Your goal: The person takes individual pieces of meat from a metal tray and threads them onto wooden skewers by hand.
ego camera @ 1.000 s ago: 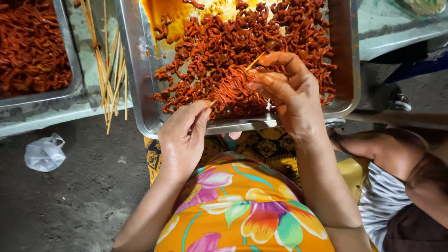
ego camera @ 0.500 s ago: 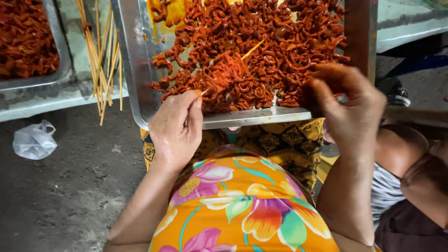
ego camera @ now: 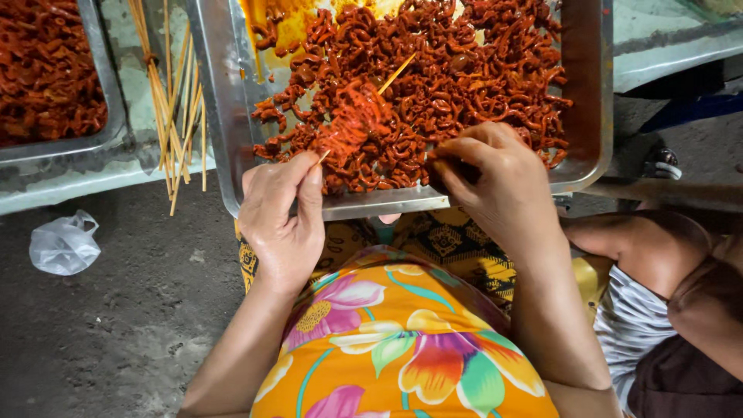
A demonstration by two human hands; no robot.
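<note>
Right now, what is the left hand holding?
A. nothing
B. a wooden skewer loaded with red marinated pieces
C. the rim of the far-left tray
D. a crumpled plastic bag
B: the left hand pinches the end of a skewer already threaded with red pieces, held over the big metal tray.

1. My left hand (ego camera: 282, 224) and right hand (ego camera: 495, 182) are bare, with no rings or gloves.
2. Both forearms are uncovered, no sleeves.
3. I wear an orange garment (ego camera: 402, 340) printed with large pink, yellow and green flowers.
</note>
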